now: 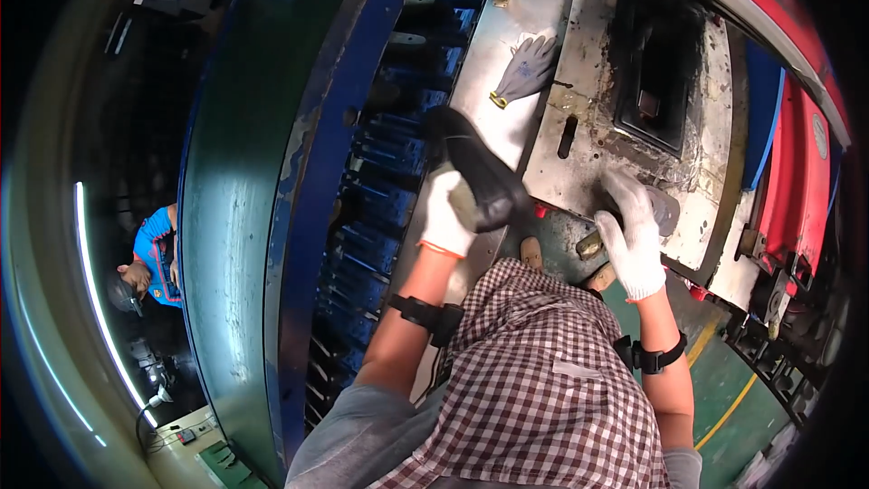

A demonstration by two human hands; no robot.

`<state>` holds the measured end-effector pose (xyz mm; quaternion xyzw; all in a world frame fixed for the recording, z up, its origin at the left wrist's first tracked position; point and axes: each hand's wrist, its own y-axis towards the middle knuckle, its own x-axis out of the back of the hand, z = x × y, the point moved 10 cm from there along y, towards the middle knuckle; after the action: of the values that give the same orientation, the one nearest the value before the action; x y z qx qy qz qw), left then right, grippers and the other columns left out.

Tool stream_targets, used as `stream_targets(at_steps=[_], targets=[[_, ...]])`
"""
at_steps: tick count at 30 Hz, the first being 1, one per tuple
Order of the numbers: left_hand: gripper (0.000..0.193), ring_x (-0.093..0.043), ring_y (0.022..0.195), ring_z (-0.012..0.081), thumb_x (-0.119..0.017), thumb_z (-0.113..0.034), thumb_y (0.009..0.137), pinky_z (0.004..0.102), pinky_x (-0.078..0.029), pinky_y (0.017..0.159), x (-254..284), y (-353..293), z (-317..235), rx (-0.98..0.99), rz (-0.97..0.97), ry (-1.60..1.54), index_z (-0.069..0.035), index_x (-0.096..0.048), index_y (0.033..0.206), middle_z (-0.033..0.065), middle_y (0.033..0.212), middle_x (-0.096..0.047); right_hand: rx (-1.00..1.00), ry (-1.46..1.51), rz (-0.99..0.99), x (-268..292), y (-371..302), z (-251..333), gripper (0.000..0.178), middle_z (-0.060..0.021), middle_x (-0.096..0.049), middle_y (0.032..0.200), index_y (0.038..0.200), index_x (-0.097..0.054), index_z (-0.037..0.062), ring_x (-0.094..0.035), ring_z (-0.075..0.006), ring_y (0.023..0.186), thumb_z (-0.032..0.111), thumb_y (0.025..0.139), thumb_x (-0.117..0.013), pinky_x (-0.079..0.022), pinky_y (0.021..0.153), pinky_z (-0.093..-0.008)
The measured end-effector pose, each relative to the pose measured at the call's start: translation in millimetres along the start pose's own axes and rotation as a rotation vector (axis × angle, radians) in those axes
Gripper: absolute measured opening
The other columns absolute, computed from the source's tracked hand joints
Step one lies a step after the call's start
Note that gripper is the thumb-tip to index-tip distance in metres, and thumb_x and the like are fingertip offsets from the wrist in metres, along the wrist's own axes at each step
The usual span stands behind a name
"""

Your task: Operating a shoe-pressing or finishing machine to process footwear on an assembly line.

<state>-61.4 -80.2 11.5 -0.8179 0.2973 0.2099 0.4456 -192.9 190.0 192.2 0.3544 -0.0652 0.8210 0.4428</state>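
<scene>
The left hand (pixel 448 215) grips a black shoe (pixel 480 170) over the counter (pixel 534 9), the right hand (pixel 635 237), fingers loosely spread, nears a black recess (pixel 672 59) containing a small block (pixel 649 104), and blue print marks a grey glove (pixel 529 71).

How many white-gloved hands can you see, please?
2: the left hand, holding the black shoe-shaped piece, and the right hand, near the edge of the scuffed metal table. Any hands of the co-worker cannot be made out.

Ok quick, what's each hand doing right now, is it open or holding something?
Left hand: closed, holding a black shoe.
Right hand: open, thumb apart from the fingers, no held thing visible.
</scene>
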Motion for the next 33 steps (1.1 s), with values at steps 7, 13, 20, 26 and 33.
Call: stream_targets(at_steps=[7,13,20,26,33], targets=[[0.043,-0.064,0.112,0.0321,-0.074,-0.048,0.080,0.0626,-0.043,0.104,151,104,-101,-0.048,-0.550,0.215,-0.024,-0.065,0.115,0.0032,0.115,-0.069,0.105,-0.538,-0.281,16,-14,-23,0.033,-0.0076,-0.070,0.117,0.116,-0.072,0.0126,-0.064,-0.0338,0.116,0.011,0.083,-0.072,-0.047,0.099,-0.0483],[0.062,-0.063,0.116,0.0327,-0.075,-0.059,0.083,0.0557,-0.047,0.107,212,167,-189,-0.182,-0.607,0.346,-0.019,-0.063,0.129,0.0076,0.127,-0.066,0.098,-0.569,-0.236,11,-13,-26,0.035,-0.0081,-0.070,0.119,0.117,-0.072,0.0141,-0.064,-0.0352,0.116,0.012,0.082,-0.070,-0.048,0.099,-0.0485],[0.063,-0.061,0.128,0.0329,-0.061,-0.057,0.103,0.0527,-0.046,0.112,251,122,-183,-0.339,-0.534,0.397,-0.011,-0.056,0.145,0.0128,0.140,-0.063,0.116,-0.555,-0.242,10,-9,-27,0.034,-0.0110,-0.071,0.117,0.115,-0.073,0.0103,-0.066,-0.0381,0.113,0.011,0.081,-0.069,-0.050,0.099,-0.0495],[0.040,-0.070,0.111,0.0323,-0.068,-0.031,0.100,0.0431,-0.053,0.100,304,-23,-227,-0.872,-1.147,0.596,0.001,-0.067,0.125,0.0192,0.129,-0.070,0.126,-0.535,-0.224,9,-9,-27,0.032,-0.0127,-0.072,0.114,0.116,-0.073,0.0086,-0.066,-0.0390,0.111,0.011,0.085,-0.067,-0.051,0.099,-0.0501],[0.051,-0.040,0.147,0.0289,-0.067,-0.065,0.088,0.0646,-0.020,0.120,359,61,-176,-0.112,-0.984,-0.085,-0.025,-0.071,0.120,-0.0019,0.149,-0.060,0.097,-0.615,-0.204,5,-14,-32,0.029,-0.0133,-0.071,0.115,0.116,-0.073,0.0086,-0.065,-0.0385,0.112,0.008,0.088,-0.067,-0.049,0.101,-0.0506]])
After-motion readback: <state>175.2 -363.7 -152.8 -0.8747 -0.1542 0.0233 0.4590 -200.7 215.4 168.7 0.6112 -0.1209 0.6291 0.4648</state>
